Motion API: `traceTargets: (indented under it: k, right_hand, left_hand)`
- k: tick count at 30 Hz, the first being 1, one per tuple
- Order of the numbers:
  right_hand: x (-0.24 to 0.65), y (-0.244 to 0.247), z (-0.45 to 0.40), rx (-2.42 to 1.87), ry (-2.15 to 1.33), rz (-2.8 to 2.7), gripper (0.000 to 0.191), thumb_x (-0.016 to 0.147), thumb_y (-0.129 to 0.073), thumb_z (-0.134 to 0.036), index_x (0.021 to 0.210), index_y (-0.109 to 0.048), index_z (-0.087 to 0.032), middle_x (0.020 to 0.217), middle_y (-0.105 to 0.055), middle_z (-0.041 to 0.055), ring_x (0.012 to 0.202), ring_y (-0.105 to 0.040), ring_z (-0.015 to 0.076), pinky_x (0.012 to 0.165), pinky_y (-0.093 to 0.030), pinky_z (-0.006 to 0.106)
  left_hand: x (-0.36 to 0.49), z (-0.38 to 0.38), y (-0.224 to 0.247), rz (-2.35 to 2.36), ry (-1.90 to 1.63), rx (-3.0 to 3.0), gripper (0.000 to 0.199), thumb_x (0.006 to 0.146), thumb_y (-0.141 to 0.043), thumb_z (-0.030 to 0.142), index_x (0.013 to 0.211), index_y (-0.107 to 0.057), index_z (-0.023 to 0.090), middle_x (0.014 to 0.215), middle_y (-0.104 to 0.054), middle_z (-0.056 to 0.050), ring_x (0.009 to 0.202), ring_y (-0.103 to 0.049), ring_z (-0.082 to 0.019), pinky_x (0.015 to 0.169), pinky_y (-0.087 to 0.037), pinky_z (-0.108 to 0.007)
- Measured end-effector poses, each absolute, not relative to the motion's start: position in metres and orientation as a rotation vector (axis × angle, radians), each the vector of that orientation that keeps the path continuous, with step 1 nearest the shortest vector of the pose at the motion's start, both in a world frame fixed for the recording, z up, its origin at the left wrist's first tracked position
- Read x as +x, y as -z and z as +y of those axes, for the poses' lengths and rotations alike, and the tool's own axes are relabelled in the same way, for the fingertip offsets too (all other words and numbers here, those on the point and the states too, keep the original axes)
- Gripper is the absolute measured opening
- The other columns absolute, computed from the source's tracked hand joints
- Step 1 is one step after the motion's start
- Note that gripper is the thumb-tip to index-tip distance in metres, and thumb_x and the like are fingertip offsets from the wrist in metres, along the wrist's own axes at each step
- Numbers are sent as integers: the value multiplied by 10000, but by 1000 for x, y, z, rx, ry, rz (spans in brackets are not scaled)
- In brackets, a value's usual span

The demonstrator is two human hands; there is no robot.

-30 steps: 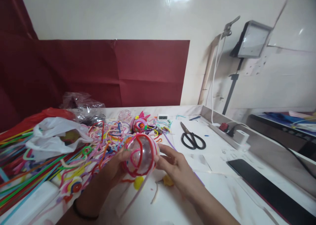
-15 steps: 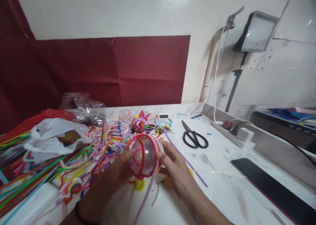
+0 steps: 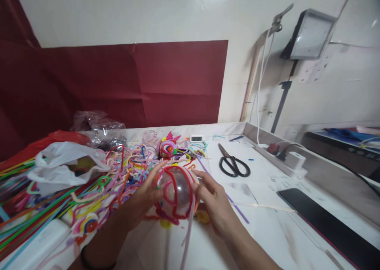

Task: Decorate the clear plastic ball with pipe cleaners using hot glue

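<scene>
Between my two hands is a clear plastic ball [image 3: 181,189] with red, pink and white pipe cleaners laid over it in curved lines. My left hand [image 3: 145,199] grips its left side, fingers curled behind it. On the opposite side my right hand [image 3: 212,199] holds it, thumb and fingers at the edge. From the ball's right side a pale pink pipe cleaner [image 3: 187,238] hangs down toward the table. Just behind the ball sits a pink ball-shaped fish [image 3: 168,146] covered in coiled pipe cleaners.
A heap of loose pipe cleaners [image 3: 130,163] spreads to the left, beside a white plastic bag [image 3: 59,163]. Black-handled scissors [image 3: 233,163] lie right of the ball. Further right are a dark phone [image 3: 323,222] and a power strip [image 3: 285,165]. A small digital clock [image 3: 196,138] stands behind.
The ball has shifted slightly right and down, turning a little in my hands. My left fingers have moved up along its side. The hanging pipe cleaner has swung right.
</scene>
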State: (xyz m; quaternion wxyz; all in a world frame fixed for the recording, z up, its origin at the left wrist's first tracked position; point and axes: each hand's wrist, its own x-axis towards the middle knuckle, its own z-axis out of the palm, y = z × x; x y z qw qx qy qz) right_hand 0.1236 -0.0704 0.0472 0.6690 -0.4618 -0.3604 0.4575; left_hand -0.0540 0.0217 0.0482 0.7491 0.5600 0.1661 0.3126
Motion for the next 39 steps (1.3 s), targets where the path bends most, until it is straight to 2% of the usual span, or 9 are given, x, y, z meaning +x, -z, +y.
traceTargets:
  k: [3,8,12,17,22,26,31,36,39]
  right_hand:
    - [125,-48,-72,-1094,-1053,-804,469,730,-717,-426,1124,-615,-192,805,-668,10,646,-615,165,512,-475,242]
    - [126,-45,-70,-1132,-1071,-873,476,722,-698,-399,1133,-594,-181,723,-629,-23,603,-572,141,518,-437,233]
    - [125,-43,-68,-1251,-1062,-879,509,693,-676,-384,1157,-606,-187,761,-616,-22,564,-530,123,481,-410,232]
    - [123,-42,-68,-1303,-1036,-894,539,679,-676,-402,1163,-607,-173,776,-610,-17,560,-538,122,480,-412,236]
    - [123,-43,-67,-1302,-1053,-875,498,675,-696,-396,1111,-605,-172,703,-579,-49,502,-489,99,457,-385,224]
    - [122,-45,-68,-1309,-1056,-871,484,679,-699,-395,1100,-607,-174,677,-571,-56,498,-491,100,454,-385,221]
    - [120,-49,-70,-1307,-1105,-905,440,676,-692,-371,1072,-613,-195,694,-603,-54,492,-496,92,450,-364,211]
    - [117,-42,-65,-1315,-1079,-977,510,643,-692,-423,1089,-614,-188,704,-647,-33,573,-572,136,533,-428,248]
    - [117,-34,-61,-1323,-1056,-1020,519,661,-667,-457,1104,-609,-194,665,-625,-42,542,-537,130,513,-402,246]
  left_hand:
    - [-60,27,-51,429,-684,1354,884,688,-866,370,1466,-450,324,1488,-537,-76,1347,-496,-328,1024,-476,-365]
    - [-66,35,-50,362,-561,1474,828,656,-872,452,1398,-549,277,1435,-577,-112,1356,-473,-390,1038,-460,-439]
    - [-69,39,-47,306,-586,1636,754,677,-856,457,1358,-602,255,1528,-476,-110,1429,-370,-397,1167,-304,-494]
    - [-71,43,-45,308,-563,1800,770,698,-808,546,1383,-584,276,1541,-462,-93,1459,-311,-402,1214,-188,-523]
    - [-71,42,-46,379,-531,1825,791,729,-751,604,1422,-538,289,1592,-392,-72,1463,-298,-411,1216,-191,-522]
    - [-70,39,-49,459,-473,1827,862,691,-805,564,1448,-503,280,1584,-403,-98,1423,-378,-411,1184,-281,-522]
    - [-72,42,-51,496,-420,1838,988,596,-836,624,1444,-508,237,1542,-462,-128,1352,-469,-411,1123,-385,-508]
    - [-77,50,-49,424,-416,2072,1005,573,-835,645,1438,-517,245,1517,-495,-119,1406,-389,-404,1178,-284,-513]
    - [-79,51,-49,377,-436,2132,946,608,-801,666,1429,-528,283,1488,-524,-105,1377,-425,-397,1161,-307,-509]
